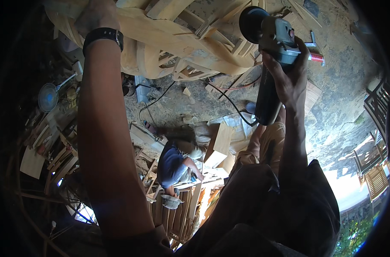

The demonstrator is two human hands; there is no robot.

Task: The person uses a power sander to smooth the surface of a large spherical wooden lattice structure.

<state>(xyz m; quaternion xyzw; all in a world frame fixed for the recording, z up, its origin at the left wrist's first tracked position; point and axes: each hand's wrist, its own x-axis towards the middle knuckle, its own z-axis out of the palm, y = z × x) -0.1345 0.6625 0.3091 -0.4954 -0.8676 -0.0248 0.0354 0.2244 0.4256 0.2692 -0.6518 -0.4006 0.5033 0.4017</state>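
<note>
My right hand (pixel 289 81) is wrapped round the body of a grey-green and black angle grinder (pixel 277 43). The grinder's dark round disc (pixel 251 25) is beside the right part of a pale, curved wooden frame (pixel 160 30), and I cannot tell whether they touch. A black cord (pixel 233 105) trails from the tool's rear end. At the upper left, my left hand (pixel 96 19) is at the same woodwork, below a black wristwatch (pixel 103 37). Its fingers are hidden at the picture's dark top edge.
Another person (pixel 173 165) in a dark blue top crouches among wooden boards (pixel 218 145). A red-and-white can (pixel 317 59) lies on the concrete floor (pixel 332 98) right of the grinder. A round fan (pixel 48 97) stands at the left. Slatted wooden chairs (pixel 376 180) are at the far right.
</note>
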